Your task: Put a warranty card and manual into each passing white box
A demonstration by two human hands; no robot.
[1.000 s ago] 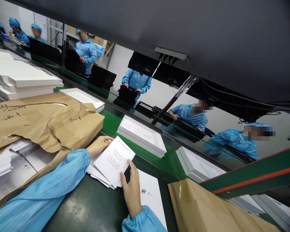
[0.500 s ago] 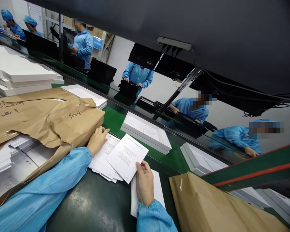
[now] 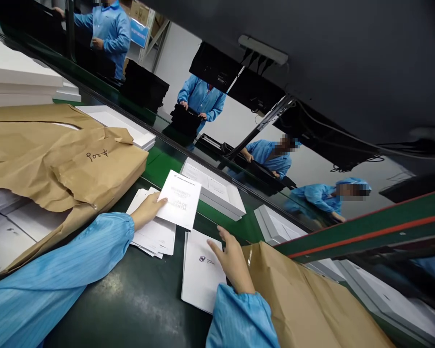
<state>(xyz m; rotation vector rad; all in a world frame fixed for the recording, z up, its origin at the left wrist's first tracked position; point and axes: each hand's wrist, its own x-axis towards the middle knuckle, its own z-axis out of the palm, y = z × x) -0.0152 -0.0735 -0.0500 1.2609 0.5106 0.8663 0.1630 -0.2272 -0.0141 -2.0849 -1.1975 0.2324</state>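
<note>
Between the thumb and fingers of my left hand (image 3: 147, 211) is a white warranty booklet (image 3: 181, 199), pinched at its left edge and lifted above the table. Under that hand lies a loose pile of similar white booklets (image 3: 154, 237). My right hand (image 3: 234, 258) holds nothing; its fingers are apart over the right edge of a second stack of white booklets (image 3: 202, 270), whose top one bears a small dark logo. I cannot tell whether the fingertips touch this stack.
A torn brown paper package (image 3: 105, 176) full of booklets lies at left, with white boxes (image 3: 18, 72) stacked behind. Another brown package (image 3: 304, 295) stands at right. Open white boxes (image 3: 217, 191) sit on the green conveyor (image 3: 163, 164). Several co-workers in blue (image 3: 203, 99) are beyond it.
The warranty booklet has gone from my right hand to my left. My right hand has let go and moved right, uncovering the logo stack. The view has shifted slightly.
</note>
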